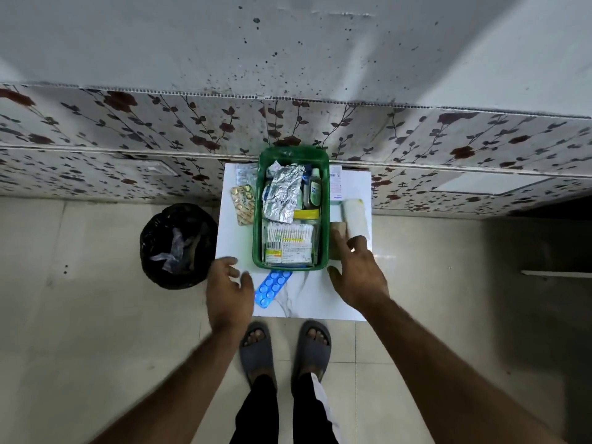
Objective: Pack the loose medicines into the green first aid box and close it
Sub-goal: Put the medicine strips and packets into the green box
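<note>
- At frame centre we see the green first aid box (260,219), open and filled, on a white table (320,299).
- Left hand (228,294): released, beside blue blister strip (272,288).
- Right hand (360,277): released, at a brown roll (338,232).

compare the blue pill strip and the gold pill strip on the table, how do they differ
The blue pill strip lies at the near edge of the green box, angled diagonally; the gold pill strip lies left of the box, nearly lengthwise. The blue one looks longer and narrower. Both are blister packs outside the box on the white table.
</note>
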